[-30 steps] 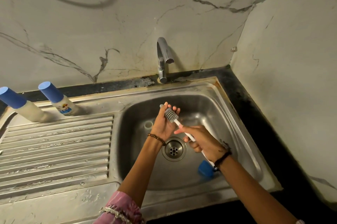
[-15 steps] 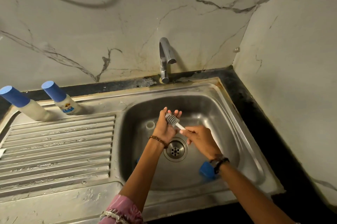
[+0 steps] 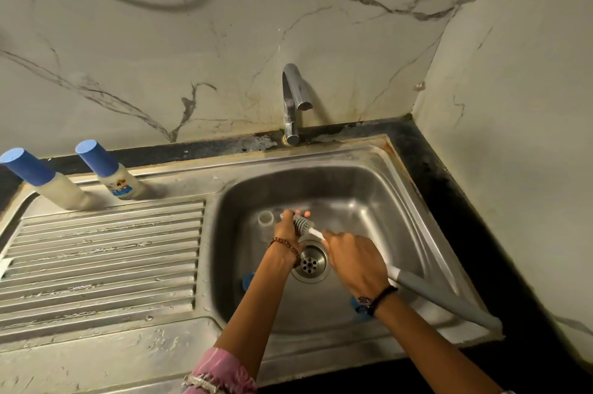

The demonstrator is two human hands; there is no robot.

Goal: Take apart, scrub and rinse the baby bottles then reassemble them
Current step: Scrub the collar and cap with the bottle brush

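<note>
Over the sink basin point(image 3: 378, 188), my left hand point(image 3: 286, 231) holds a small clear bottle part, mostly hidden by its fingers. The grey ribbed head of a bottle brush point(image 3: 303, 224) lies against that hand. My right hand point(image 3: 356, 260) grips the brush's white shaft, and its grey handle point(image 3: 444, 301) sticks out to the lower right over the sink rim. Two baby bottles with blue caps, one point(image 3: 30, 176) further left than the other point(image 3: 107, 170), stand at the back of the drainboard. A clear ring point(image 3: 265, 219) lies on the basin floor.
A chrome faucet point(image 3: 292, 100) rises behind the basin, no water running. The drain point(image 3: 309, 262) sits under my hands. Blue pieces lie in the basin, one by my left forearm point(image 3: 247, 279) and one under my right wrist point(image 3: 358, 304). The ribbed drainboard point(image 3: 102, 259) stretches left; marble walls close the back and right.
The brush head has dropped lower against my left hand and lies flatter. My right hand has shifted along the shaft, and the grey handle now shows at the lower right.
</note>
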